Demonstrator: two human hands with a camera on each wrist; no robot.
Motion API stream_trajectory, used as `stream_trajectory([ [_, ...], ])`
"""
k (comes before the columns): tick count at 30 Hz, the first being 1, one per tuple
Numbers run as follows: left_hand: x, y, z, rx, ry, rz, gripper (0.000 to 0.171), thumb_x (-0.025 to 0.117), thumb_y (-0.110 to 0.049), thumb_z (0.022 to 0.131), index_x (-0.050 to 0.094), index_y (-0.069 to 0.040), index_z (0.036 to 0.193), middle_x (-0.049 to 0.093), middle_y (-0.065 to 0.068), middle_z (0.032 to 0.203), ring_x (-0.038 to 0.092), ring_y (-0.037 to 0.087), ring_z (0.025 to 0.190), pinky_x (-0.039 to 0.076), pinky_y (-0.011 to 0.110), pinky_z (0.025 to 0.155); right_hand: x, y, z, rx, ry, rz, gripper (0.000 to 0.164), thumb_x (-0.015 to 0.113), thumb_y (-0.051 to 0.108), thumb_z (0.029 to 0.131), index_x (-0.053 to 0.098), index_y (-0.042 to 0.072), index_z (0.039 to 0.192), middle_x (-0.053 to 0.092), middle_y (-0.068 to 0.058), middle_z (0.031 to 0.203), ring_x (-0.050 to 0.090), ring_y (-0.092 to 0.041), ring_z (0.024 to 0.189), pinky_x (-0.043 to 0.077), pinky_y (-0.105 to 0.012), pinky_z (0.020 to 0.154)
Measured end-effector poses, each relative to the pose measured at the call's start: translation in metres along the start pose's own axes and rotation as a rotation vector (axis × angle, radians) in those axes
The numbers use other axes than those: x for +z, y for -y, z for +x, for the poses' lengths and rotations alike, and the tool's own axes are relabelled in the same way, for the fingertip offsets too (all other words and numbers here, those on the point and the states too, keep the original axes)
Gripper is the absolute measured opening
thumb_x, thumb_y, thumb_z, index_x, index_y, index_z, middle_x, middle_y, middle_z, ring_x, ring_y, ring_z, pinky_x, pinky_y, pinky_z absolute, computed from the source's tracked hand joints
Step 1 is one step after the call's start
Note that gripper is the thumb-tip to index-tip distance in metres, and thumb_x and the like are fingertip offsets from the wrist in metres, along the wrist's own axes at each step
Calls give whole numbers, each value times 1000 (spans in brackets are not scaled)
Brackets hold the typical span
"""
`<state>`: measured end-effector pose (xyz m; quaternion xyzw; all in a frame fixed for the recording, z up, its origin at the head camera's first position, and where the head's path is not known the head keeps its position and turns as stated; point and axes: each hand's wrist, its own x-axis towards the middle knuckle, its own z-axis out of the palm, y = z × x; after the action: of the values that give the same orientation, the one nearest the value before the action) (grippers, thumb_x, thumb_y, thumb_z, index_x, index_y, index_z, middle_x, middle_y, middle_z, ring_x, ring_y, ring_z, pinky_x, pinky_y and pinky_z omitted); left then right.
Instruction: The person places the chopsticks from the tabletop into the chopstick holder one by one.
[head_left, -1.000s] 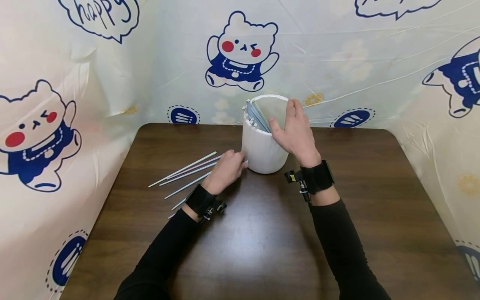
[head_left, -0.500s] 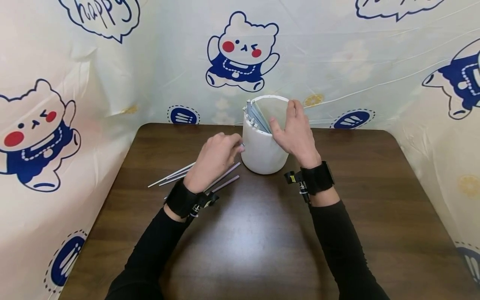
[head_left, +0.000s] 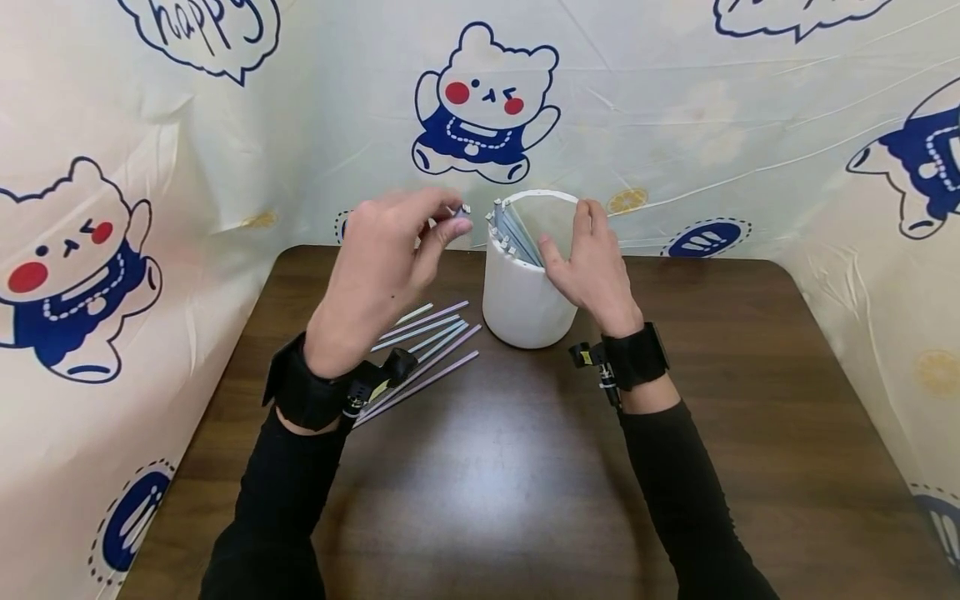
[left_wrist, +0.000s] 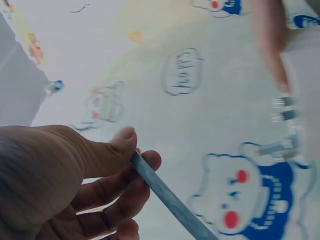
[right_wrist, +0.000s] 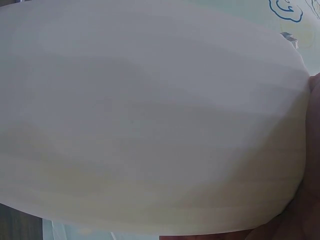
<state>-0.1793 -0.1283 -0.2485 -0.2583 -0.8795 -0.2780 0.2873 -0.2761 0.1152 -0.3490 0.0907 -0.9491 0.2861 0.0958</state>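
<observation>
My left hand [head_left: 375,258] is raised left of a white round container [head_left: 528,300] and pinches a thin blue-grey stick [left_wrist: 172,197] between thumb and fingers. In the head view only the stick's tip [head_left: 465,210] shows past the fingertips. Inside the container, a bundle of similar sticks [head_left: 513,233] leans against the left rim. My right hand [head_left: 592,267] holds the container at its right side, thumb at the front rim and fingers farther back. The container's wall [right_wrist: 150,115] fills most of the right wrist view.
Several loose pale blue and lilac sticks [head_left: 427,375] lie fanned out on the brown wooden table [head_left: 487,500], partly under my left forearm. Behind the table hangs a pale curtain [head_left: 637,100] with bear prints.
My left hand has lifted off the loose sticks, rising up and to the left with one stick pinched. My right hand stays on the container.
</observation>
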Motion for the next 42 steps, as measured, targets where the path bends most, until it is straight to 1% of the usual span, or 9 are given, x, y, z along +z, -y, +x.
stream_trajectory([
  [10, -29, -23, 9, 201, -180, 46, 29, 59, -26, 101, 72, -1, 107, 76, 13, 92, 61, 22, 73, 44, 27, 66, 0, 0, 0, -1, -4, -7, 84, 46, 48, 100, 21, -8, 158, 22, -22, 165, 38, -46, 143, 38, -63, 114],
  [19, -36, -19, 30, 346, -356, 14, 23, 64, -26, 100, 73, -6, 107, 78, -1, 95, 70, 9, 81, 48, 24, 66, 0, 0, -1, -1, -1, -10, 84, 45, 48, 100, 20, -7, 158, 20, -22, 166, 37, -46, 144, 38, -63, 113],
  [22, -38, -24, 40, 379, -416, -55, 22, 65, -27, 100, 74, -8, 107, 79, -5, 95, 71, 8, 81, 45, 22, 66, 0, -1, -1, -1, -5, -9, 84, 45, 49, 100, 20, -7, 158, 20, -22, 166, 36, -46, 144, 38, -63, 114],
  [26, -40, -33, 49, 429, -484, -119, 26, 66, -25, 99, 72, -1, 104, 80, 1, 95, 72, 11, 81, 45, 20, 68, 1, -2, -2, -3, -11, -3, 84, 46, 48, 100, 21, -8, 157, 22, -22, 165, 37, -46, 143, 38, -63, 113],
  [29, -38, -32, 53, 456, -518, -148, 23, 69, -21, 97, 72, 1, 103, 80, -2, 97, 72, 9, 82, 45, 20, 69, 2, -2, -2, -6, -8, 1, 84, 46, 47, 100, 22, -8, 157, 22, -23, 165, 38, -46, 143, 38, -63, 113],
  [33, -28, -14, 62, 480, -536, -226, 17, 72, -20, 95, 74, -16, 111, 77, -17, 103, 71, 3, 84, 50, 22, 70, 2, -2, -2, -9, -10, -3, 83, 47, 47, 100, 22, -8, 157, 23, -24, 164, 39, -46, 142, 38, -62, 114],
  [36, -25, -10, 67, 473, -538, -297, 19, 72, -21, 95, 73, -22, 113, 76, -16, 101, 70, 5, 83, 52, 26, 72, 1, -1, -2, -8, -9, -4, 84, 47, 47, 100, 22, -8, 157, 22, -23, 165, 38, -46, 143, 38, -62, 114],
  [38, -24, -12, 68, 471, -551, -324, 17, 71, -21, 95, 74, -15, 111, 76, -8, 99, 69, 6, 81, 53, 25, 73, 1, -1, -1, -4, -6, -4, 84, 47, 47, 100, 21, -8, 157, 22, -23, 165, 37, -46, 143, 37, -62, 115],
  [42, -25, -29, 67, 365, -560, -363, 25, 70, -18, 96, 72, 5, 105, 75, 11, 95, 69, 10, 80, 54, 24, 75, 1, 0, -1, -2, -2, -2, 83, 48, 46, 100, 20, -7, 158, 21, -22, 165, 37, -46, 144, 36, -62, 115],
])
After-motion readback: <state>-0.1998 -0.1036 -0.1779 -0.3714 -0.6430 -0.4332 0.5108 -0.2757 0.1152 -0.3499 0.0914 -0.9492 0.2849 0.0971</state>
